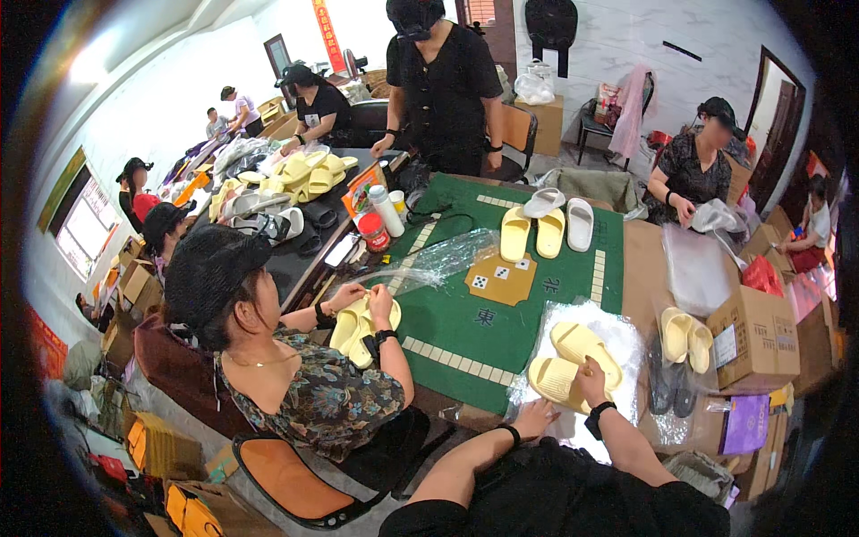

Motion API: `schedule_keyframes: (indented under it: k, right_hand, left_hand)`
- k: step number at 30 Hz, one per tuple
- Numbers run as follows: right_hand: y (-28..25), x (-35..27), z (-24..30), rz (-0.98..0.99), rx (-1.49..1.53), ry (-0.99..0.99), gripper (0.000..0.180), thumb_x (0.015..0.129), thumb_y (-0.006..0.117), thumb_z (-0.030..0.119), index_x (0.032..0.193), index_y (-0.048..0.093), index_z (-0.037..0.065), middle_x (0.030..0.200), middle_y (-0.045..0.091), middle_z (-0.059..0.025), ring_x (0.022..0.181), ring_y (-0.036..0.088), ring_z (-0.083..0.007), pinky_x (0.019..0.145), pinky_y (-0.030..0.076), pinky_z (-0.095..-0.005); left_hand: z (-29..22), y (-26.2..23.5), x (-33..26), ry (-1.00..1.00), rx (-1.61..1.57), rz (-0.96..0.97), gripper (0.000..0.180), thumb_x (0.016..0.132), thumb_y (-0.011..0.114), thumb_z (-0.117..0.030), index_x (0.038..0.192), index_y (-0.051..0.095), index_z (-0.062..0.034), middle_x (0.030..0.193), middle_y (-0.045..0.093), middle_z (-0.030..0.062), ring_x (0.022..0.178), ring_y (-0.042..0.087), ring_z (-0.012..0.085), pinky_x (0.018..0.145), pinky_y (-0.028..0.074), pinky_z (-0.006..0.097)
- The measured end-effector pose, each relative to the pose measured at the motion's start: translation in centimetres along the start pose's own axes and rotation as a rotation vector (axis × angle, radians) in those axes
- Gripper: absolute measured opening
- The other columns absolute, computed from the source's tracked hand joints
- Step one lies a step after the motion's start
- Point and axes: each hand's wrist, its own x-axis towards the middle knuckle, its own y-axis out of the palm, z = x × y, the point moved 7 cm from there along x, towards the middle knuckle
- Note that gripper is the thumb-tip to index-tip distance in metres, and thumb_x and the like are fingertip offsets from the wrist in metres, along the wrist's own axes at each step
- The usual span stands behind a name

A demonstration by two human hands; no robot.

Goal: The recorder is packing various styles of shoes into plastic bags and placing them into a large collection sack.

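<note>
Two pale yellow slippers lie side by side on a clear plastic bag (631,345) in front of me. My right hand (591,383) is closed on the nearer, ribbed slipper (553,379) at its right end. The other slipper (586,345) lies just beyond, partly behind my fingers. My left hand (535,419) rests on the near left part of the bag, just below the ribbed slipper. Its fingers look stretched out, and their tips are hard to make out.
A co-worker at my left handles yellow slippers (353,333). Across the green mat (447,313) stand yellow slippers (514,234) and white slippers (580,224). Bagged slippers (684,336) and a carton (752,336) sit at my right. A red-lidded jar (373,231) stands far left.
</note>
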Motion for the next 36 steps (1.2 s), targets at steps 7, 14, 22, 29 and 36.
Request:
schedule_keyframes:
  k: [7,14,22,29,36]
  right_hand:
    - [2.0,-1.2,-2.0,0.241,-0.136,0.067,0.035,0.066,0.059,0.007,0.101,0.059,0.002,0.118,0.047,-0.02,0.096,0.048,-0.0385,0.085,0.042,-0.0381]
    - [3.5,-0.1,-1.9,0.42,-0.558,-0.247,0.033,0.066,0.064,0.019,0.096,0.06,0.009,0.109,0.048,-0.0129,0.097,0.046,-0.0329,0.08,0.04,-0.0433]
    - [-3.8,-3.9,4.6,0.331,0.35,0.212,0.034,0.072,0.047,-0.004,0.104,0.056,-0.002,0.113,0.046,-0.0093,0.107,0.045,-0.0213,0.09,0.037,-0.0299]
    - [-10.9,-9.0,2.9,0.372,0.484,0.331,0.028,0.079,0.053,0.001,0.106,0.057,-0.004,0.119,0.051,-0.0079,0.109,0.046,-0.0152,0.091,0.035,-0.0255]
    - [-14.2,-12.5,2.7,0.422,0.489,0.366,0.021,0.08,0.056,0.004,0.099,0.06,-0.005,0.114,0.052,-0.0067,0.104,0.048,-0.016,0.089,0.036,-0.0262]
  left_hand:
    - [0.3,-0.2,0.1,-0.127,-0.121,0.101,0.037,0.083,0.045,-0.025,0.116,0.049,-0.0108,0.113,0.044,0.0136,0.104,0.042,0.0309,0.079,0.039,0.041]
    - [-0.8,-1.2,0.2,-0.102,0.016,0.064,0.037,0.079,0.049,-0.025,0.108,0.053,-0.0025,0.103,0.05,0.0128,0.097,0.046,0.0297,0.077,0.039,0.039]
    - [-1.5,-1.2,0.2,-0.12,0.086,0.275,0.051,0.083,0.046,-0.033,0.128,0.04,-0.0107,0.13,0.036,0.0171,0.119,0.032,0.0375,0.09,0.031,0.047]
    - [-3.3,-2.3,0.3,-0.254,0.054,0.417,0.064,0.084,0.044,-0.044,0.133,0.029,-0.007,0.137,0.023,0.0248,0.124,0.023,0.0437,0.099,0.022,0.053]
    - [-3.3,-1.9,0.3,-0.249,0.138,0.508,0.055,0.087,0.042,-0.033,0.137,0.024,-0.0209,0.137,0.028,0.0156,0.122,0.03,0.0378,0.094,0.03,0.047]
